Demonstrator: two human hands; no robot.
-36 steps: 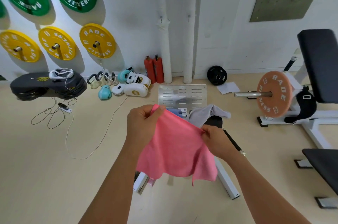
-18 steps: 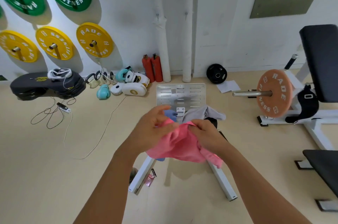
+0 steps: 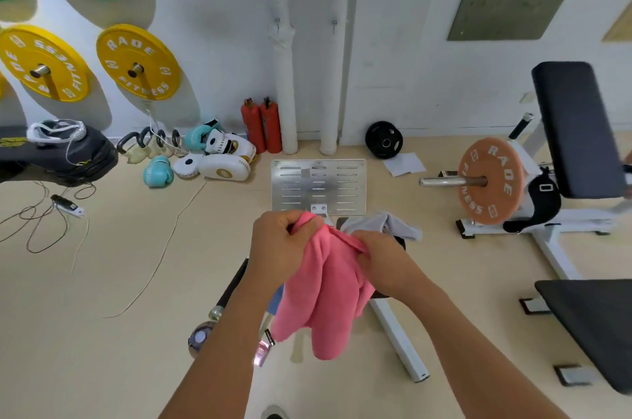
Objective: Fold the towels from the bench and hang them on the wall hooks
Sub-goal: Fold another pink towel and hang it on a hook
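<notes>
Both hands, left and right, pinch a bunched pink towel; a loosened grip risks unfolding it.

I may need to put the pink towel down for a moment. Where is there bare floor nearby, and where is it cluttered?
Bare floor lies left of the hands, between the thin white cord and the left hand, and right of them toward the white machine frame. Along the wall it is crowded: boxing gloves, pads, kettlebells. Under the pink towel, bench legs.

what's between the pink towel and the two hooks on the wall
In the head view, past the pink towel: a grey towel, a slotted metal plate, then white pipes under the wall hooks.
</notes>
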